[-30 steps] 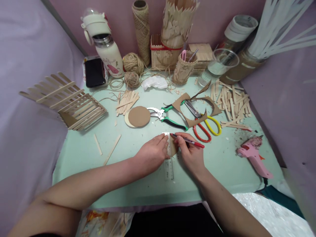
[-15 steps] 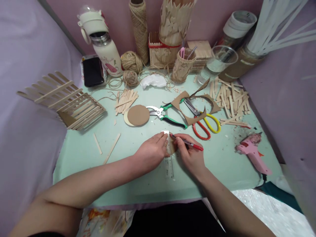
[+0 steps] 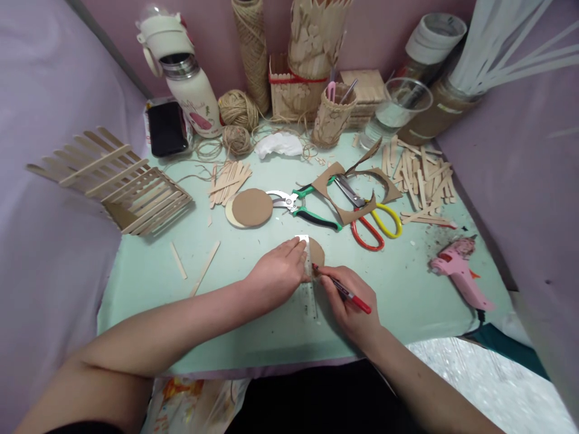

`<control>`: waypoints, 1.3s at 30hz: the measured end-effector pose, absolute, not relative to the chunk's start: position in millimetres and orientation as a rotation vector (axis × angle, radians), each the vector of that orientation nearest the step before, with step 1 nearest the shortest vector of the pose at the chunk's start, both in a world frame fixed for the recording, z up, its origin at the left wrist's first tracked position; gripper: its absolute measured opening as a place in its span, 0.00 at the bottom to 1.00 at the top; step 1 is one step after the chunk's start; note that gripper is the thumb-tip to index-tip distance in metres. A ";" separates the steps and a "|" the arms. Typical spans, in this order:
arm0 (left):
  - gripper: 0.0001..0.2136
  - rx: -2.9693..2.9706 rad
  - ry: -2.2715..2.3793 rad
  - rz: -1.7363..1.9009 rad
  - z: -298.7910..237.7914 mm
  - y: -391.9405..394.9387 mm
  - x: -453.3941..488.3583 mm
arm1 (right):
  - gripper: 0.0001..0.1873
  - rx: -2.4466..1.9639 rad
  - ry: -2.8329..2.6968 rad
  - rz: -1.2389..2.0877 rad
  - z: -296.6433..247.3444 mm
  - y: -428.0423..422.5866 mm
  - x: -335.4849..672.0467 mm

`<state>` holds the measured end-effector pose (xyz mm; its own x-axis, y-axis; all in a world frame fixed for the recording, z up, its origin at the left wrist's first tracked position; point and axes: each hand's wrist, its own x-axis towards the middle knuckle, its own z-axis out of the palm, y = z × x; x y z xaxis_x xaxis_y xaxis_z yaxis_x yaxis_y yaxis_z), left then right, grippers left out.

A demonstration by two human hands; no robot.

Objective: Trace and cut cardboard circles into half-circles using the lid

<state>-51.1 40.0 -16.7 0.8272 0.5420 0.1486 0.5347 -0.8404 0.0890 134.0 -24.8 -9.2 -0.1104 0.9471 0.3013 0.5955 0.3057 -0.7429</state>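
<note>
In the lower middle of the frame, the left hand lies palm down over a clear ruler, its fingers stretched forward side by side with little gap, pressing on it rather than wrapped around it. The ruler runs roughly up and down the frame across a small brown cardboard disc, whose right part shows beyond the ruler's edge; how much lies under the left hand I cannot tell. Just to the right, the right hand has its fingers closed in a writing pinch around a red-ended pen. The pen slants from lower right to upper left, its tip at the disc beside the ruler's edge. Both hands rest low over the pale green tabletop. Above them, at the centre of the frame, lie green-handled shears, with a larger cardboard disc at their blades.
</note>
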 end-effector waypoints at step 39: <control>0.21 2.850 0.928 0.207 -6.5 42.0 -49.7 | 0.10 -1.627 -1.902 0.507 -14.9 -54.9 132.3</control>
